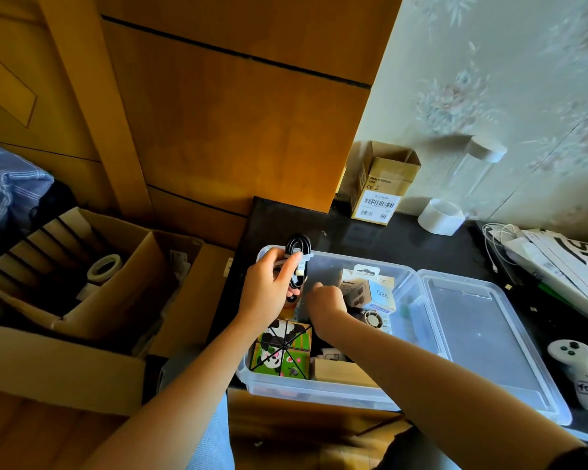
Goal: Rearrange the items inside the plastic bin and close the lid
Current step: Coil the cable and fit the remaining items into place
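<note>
Single head cam, wide-angle, looks fwd & steeply down, close over plastic bin [323,390], both forearms in view

Over the far-left corner of the clear plastic bin [323,390], the left hand [269,293] grips a coiled black cable [297,262]; the right hand [326,301] reaches inside the bin, its lid [482,337] lying just right.

A small open cardboard box [384,184] with barcode labels stands at the back of the dark counter [421,239], near a white tape roll [442,217]. A white controller [579,371] lies at the right edge. Left of the counter, a big carton [82,300] holds another tape roll [105,266] (beside dark dividers).
</note>
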{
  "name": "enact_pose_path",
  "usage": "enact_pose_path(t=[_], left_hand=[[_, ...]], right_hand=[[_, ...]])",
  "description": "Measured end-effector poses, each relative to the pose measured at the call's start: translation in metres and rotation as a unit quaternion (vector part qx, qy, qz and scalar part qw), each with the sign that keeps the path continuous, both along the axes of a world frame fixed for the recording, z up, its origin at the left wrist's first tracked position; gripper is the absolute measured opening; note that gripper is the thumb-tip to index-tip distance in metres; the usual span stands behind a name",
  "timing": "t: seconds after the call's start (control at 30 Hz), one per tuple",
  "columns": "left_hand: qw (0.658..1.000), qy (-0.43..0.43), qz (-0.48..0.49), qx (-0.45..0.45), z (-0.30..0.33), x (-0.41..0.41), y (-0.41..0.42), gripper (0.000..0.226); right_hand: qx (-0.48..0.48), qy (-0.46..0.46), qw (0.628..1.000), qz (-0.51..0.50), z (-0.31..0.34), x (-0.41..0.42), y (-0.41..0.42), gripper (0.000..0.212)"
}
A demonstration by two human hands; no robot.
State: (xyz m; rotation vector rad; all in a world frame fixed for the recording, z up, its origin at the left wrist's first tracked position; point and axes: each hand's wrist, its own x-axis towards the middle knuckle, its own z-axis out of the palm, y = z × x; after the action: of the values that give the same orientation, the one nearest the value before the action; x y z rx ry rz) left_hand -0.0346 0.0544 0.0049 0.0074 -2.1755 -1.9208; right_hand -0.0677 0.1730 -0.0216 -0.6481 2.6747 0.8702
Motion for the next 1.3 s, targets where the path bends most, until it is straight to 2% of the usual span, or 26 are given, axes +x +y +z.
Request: enact_pose_path(t=[0.1,0.23,0.3,0.4,0.5,0.6,0.77,0.93,0.97,1.0,1.03,1.07,1.1,1.13,1.2,1.3], left_hand=[[1.0,-0.001,-0.001,-0.002,0.0,-0.001,0.001,0.01],[1.0,-0.004,-0.003,-0.003,-0.001,-0.001,0.001,0.015],[1.0,0.001,0.007,-0.012,-0.002,-0.001,0.0,0.018],[0.999,0.021,0.015,-0.024,-0.002,-0.001,-0.001,0.019],[0.999,0.024,0.019,-0.017,-0.001,-0.001,-0.001,0.019],[0.999,0.022,0.023,0.002,0.001,0.0,0.0,0.016],[0.999,-0.008,0.012,0.045,0.002,-0.001,0.001,0.013],[1.0,0.021,0.003,-0.002,-0.001,-0.001,0.0,0.013],[0.999,0.024,0.0,-0.02,-0.002,-0.002,-0.001,0.014],[0.999,0.023,-0.004,-0.039,-0.003,-0.002,-0.001,0.015],[0.998,0.02,-0.009,-0.06,-0.005,-0.003,-0.001,0.017],[0.996,0.015,-0.015,-0.085,-0.006,-0.004,-0.001,0.02],[0.993,0.008,-0.024,-0.113,-0.008,-0.004,0.0,0.023],[0.99,0.001,-0.036,-0.137,-0.009,-0.004,0.001,0.026],[0.982,-0.004,-0.063,-0.178,-0.011,-0.003,0.003,0.026],[0.973,0.003,-0.077,-0.216,-0.012,-0.003,0.004,0.026]], right_hand=[[-0.013,-0.005,1.0,-0.001,-0.002,-0.003,-0.001,0.04],[-0.127,-0.033,0.983,-0.126,0.008,-0.012,0.002,0.032],[-0.177,-0.094,0.962,-0.188,0.016,-0.023,0.006,0.032],[-0.199,-0.216,0.922,-0.251,0.02,-0.041,0.008,0.036],[-0.208,-0.275,0.89,-0.298,0.016,-0.053,0.006,0.042],[-0.195,-0.255,0.911,-0.258,0.004,-0.058,0.001,0.043],[-0.259,-0.115,0.937,-0.206,-0.016,-0.042,0.002,0.027],[-0.257,-0.112,0.943,-0.18,0.007,-0.041,0.012,0.03],[-0.289,-0.112,0.931,-0.195,0.014,-0.042,0.017,0.028],[-0.365,-0.126,0.893,-0.231,0.019,-0.042,0.023,0.026],[-0.472,-0.156,0.823,-0.276,0.025,-0.039,0.028,0.023],[-0.572,-0.191,0.735,-0.31,0.033,-0.034,0.03,0.021],[-0.643,-0.22,0.658,-0.325,0.042,-0.028,0.034,0.022],[-0.683,-0.244,0.607,-0.323,0.048,-0.023,0.039,0.025],[-0.72,-0.29,0.56,-0.288,0.056,-0.013,0.045,0.035],[-0.733,-0.314,0.549,-0.251,0.062,-0.002,0.05,0.033]])
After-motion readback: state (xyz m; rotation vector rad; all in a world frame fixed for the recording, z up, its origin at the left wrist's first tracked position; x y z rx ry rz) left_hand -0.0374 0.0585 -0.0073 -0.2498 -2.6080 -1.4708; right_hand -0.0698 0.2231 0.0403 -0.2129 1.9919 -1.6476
